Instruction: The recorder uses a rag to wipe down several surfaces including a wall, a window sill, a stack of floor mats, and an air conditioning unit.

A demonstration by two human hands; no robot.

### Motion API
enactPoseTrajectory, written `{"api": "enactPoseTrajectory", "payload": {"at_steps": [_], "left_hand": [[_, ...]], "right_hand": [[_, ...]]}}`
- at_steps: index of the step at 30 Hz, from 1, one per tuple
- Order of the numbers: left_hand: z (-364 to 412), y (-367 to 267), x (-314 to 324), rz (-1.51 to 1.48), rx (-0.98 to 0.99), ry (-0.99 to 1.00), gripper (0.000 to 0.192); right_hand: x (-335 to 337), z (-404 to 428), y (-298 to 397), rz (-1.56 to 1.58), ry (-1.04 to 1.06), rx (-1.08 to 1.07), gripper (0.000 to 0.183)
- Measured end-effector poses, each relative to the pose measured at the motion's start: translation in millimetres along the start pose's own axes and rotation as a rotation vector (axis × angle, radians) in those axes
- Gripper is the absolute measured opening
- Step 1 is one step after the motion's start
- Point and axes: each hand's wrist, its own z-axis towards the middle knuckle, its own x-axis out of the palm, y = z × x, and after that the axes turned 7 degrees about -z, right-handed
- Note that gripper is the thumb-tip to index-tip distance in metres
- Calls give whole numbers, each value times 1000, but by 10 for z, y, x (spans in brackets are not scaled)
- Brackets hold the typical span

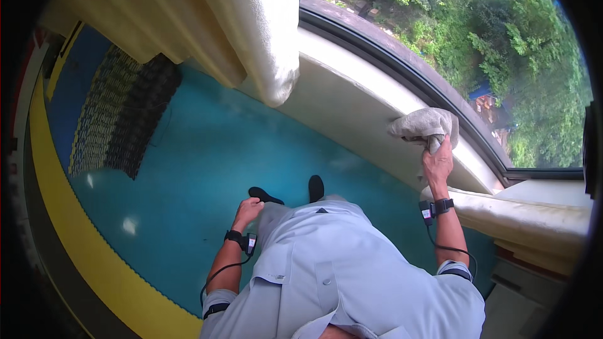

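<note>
My right hand (438,162) grips a bunched grey cloth (426,125), which looks like a small towel. The cloth lies over the inner edge of the white windowsill (362,70), close to the dark window frame (400,63). One end of it is pinched between my thumb and fingers. Down by my left thigh hangs my left hand (248,212), its fingers loosely curled, with nothing seen in it. Both wrists carry a black strap with a small cabled device.
A cream curtain (268,33) hangs left of the window; another gathered curtain (513,212) is by my right forearm. On the glossy teal floor (212,141) lies a dark slatted mat (125,108). A yellow strip (94,254) curves along the left. Trees (509,47) stand outside.
</note>
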Motion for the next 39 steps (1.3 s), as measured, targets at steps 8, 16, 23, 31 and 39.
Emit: {"api": "enactPoseTrajectory", "payload": {"at_steps": [8, 16, 23, 31, 39], "left_hand": [[-139, 324, 88, -103, -122, 24, 48], [-180, 527, 232, -180, -101, -29, 47], [-419, 669, -117, -302, -146, -87, 47], [-472, 1180, -515, -267, -142, -135, 47], [-67, -68, -1192, -78, 127, -65, 48]], "right_hand": [[-107, 185, 126, -109, 15, -17, 75], [120, 259, 1247, 223, -103, -438, 66], [222, 596, 2816, 212, -60, -588, 68], [173, 707, 3731, 158, -18, -693, 65], [67, 596, 3075, 73, -25, -632, 68]]}}
